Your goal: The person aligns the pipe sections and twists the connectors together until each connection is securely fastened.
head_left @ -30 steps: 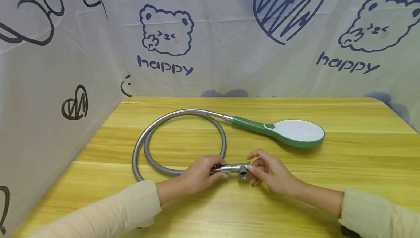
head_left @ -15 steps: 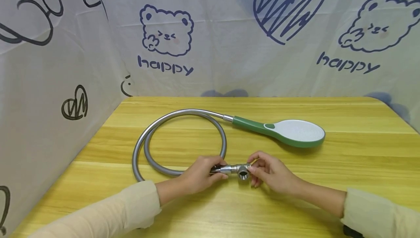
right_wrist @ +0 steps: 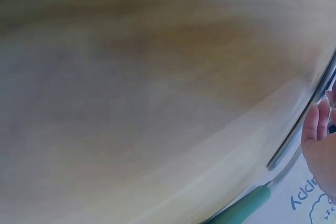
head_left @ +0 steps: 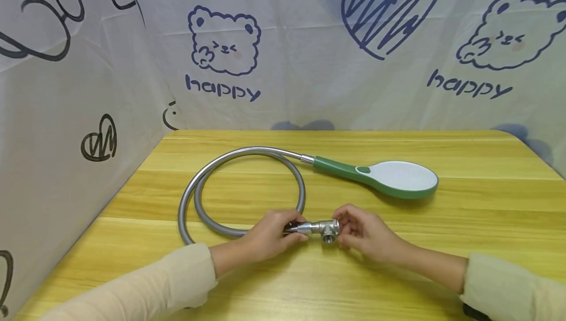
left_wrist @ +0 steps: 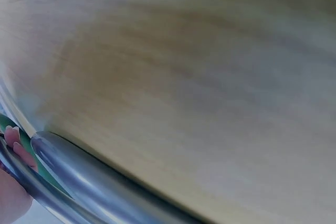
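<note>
In the head view, my left hand (head_left: 270,235) grips the end of the grey shower hose (head_left: 182,208) by its metal connector (head_left: 304,228). A small silver tee fitting (head_left: 328,227) sits at the end of that connector, its side opening turned toward me and downward. The curled fingers of my right hand (head_left: 369,235) hold the fitting's right end, partly hiding it. Behind the hands lies a green and white shower head (head_left: 402,178), joined to the hose's other end. The left wrist view shows the hose (left_wrist: 100,177) up close; in the right wrist view only part of my right hand (right_wrist: 320,150) appears.
The hose lies in loops on the wooden table (head_left: 464,222), left of and behind my hands. A white cloth (head_left: 300,75) with drawn bears and hearts hangs along the table's back and left sides.
My right thumb has shifted down from the front of the tee fitting to below its right end. The fitting's side opening has tipped slightly downward. My left hand has stayed in place.
</note>
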A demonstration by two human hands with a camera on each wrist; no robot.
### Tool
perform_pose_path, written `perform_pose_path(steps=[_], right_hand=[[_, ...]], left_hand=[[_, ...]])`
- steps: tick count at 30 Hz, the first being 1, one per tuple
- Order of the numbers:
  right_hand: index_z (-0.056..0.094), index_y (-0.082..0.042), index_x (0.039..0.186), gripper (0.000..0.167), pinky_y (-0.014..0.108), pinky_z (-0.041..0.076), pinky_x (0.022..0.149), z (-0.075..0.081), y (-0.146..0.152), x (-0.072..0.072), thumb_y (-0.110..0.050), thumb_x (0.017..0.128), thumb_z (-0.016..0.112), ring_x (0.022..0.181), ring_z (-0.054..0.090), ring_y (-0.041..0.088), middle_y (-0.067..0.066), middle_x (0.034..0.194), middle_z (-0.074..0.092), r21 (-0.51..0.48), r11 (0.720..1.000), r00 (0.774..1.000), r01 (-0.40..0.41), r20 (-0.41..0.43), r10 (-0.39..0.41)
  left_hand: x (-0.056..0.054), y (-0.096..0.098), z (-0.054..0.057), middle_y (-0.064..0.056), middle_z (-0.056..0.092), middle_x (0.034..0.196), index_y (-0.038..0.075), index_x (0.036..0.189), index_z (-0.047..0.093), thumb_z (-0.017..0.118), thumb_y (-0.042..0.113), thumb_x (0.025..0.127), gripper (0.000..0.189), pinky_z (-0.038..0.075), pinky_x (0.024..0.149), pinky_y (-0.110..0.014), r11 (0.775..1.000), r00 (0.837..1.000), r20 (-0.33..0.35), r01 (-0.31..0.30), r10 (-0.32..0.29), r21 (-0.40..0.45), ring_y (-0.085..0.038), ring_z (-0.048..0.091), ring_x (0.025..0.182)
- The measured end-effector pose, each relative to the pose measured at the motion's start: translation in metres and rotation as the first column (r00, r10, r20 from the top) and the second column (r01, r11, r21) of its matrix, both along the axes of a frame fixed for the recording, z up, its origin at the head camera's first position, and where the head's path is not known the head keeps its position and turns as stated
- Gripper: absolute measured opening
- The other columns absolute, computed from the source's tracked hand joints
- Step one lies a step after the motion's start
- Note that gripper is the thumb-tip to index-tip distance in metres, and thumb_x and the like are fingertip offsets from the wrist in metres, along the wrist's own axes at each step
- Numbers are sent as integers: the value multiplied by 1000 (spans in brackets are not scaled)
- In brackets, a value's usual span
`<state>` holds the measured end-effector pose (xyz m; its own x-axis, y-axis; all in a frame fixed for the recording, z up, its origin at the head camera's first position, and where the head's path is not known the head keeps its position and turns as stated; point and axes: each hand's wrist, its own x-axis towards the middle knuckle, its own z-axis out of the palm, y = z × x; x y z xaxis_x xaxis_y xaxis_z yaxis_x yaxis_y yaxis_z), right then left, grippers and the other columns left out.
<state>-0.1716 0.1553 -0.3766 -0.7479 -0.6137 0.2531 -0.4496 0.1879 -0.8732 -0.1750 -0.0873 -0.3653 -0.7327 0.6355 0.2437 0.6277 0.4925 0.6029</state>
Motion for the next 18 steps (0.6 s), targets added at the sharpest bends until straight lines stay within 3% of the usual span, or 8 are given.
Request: perform_pose_path(steps=[10,12,15,18], right_hand=[[52,4,103,26,24,53,59,2,-1,0,8,80,63,67,61,11,12,84,62,53,997,981,63,-187,-52],[54,1,101,25,22,53,60,1,-1,0,6,79,66,67,60,10,8,83,62,71,993,959,91,-275,-68],[58,-2,97,28,21,52,63,0,-1,0,5,73,72,71,60,9,4,84,64,80,986,908,147,-407,-102],[60,-3,94,31,22,53,65,-1,-2,-1,7,68,75,76,60,11,3,85,64,65,981,867,181,-482,-128]], left_hand=[[0,0,0,-8,68,91,2,95,63,67,12,84,15,49,66,-12,1000,1000,14,-4,4,4,-8,62,76],[-1,0,0,-8,68,91,2,95,63,68,12,84,15,49,66,-12,1000,1000,5,1,-1,7,-8,62,76],[-1,0,-1,-8,68,90,3,94,63,68,12,83,15,49,65,-12,1000,1000,-8,7,-6,10,-7,60,74],[0,0,-1,-8,68,89,3,94,63,68,12,83,15,49,64,-12,1000,1000,-12,6,-6,10,-6,59,73]])
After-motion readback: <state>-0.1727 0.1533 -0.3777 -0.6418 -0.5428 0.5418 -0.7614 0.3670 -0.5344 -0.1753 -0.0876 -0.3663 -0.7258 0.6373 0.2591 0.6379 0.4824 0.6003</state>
